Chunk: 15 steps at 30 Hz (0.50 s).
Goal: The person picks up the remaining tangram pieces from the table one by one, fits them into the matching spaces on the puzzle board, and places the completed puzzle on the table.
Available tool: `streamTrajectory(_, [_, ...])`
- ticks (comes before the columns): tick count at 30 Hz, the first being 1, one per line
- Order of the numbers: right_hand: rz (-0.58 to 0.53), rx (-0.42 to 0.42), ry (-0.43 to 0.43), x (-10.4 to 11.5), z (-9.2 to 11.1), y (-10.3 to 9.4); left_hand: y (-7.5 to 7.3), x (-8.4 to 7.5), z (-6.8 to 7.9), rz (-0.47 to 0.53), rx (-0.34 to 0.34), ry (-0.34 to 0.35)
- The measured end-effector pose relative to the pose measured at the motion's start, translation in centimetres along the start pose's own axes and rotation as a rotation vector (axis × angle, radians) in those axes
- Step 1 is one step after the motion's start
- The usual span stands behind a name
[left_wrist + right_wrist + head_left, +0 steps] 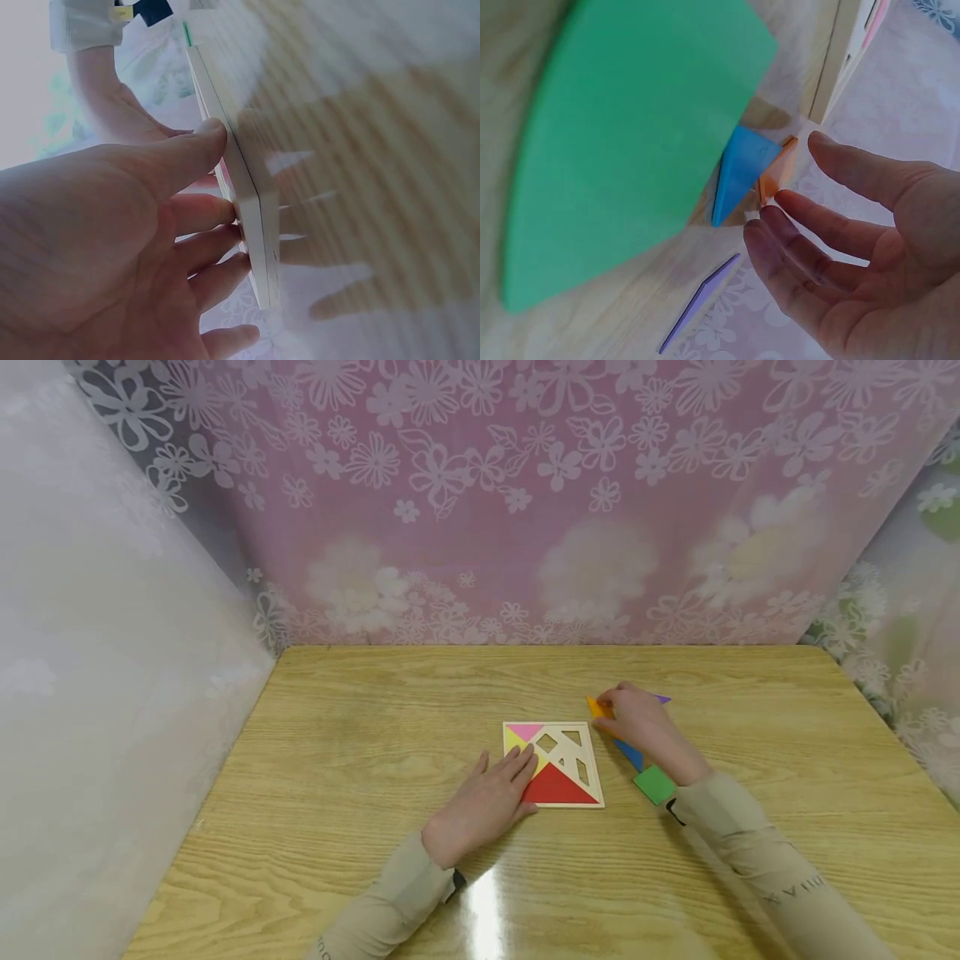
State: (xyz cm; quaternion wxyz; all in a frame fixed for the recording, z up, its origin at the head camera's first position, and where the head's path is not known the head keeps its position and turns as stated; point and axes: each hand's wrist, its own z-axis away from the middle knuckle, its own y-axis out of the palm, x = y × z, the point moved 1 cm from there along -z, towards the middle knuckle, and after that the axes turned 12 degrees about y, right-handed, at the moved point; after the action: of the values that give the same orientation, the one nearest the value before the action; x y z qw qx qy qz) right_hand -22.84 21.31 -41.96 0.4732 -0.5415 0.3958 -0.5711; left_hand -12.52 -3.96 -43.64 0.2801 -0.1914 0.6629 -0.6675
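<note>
My left hand (483,797) rests with its fingers over the left part of a square wooden tangram board (592,764). In the left wrist view, the thumb touches the board's near edge. Pink (523,732), yellow (513,741) and red (558,787) pieces sit in the board, beside several shaped cutouts. To the right of the board, my right hand (645,718) is over an orange piece (594,707) lying on the table. In the right wrist view, its thumb and fingers stand apart around the orange piece; whether they touch it is unclear.
Near the right hand lie a blue triangle (630,755), a green square (654,785) and a partly hidden purple piece (662,699). The wood-grain table (337,760) meets a pink flowered cloth (480,560) at the back. A pale cover (135,652) hangs at left.
</note>
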Motion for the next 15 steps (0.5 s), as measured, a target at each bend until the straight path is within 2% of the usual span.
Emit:
streamTrajectory(9, [-0.013,0.015,0.020,0.2,-0.7,0.1,-0.1,0.0,0.0,0.005,0.006,-0.003])
streamTrajectory(15, [-0.069,0.088,0.059,0.1,-1.2,0.1,-0.1,0.0,0.0,0.002,0.014,-0.008])
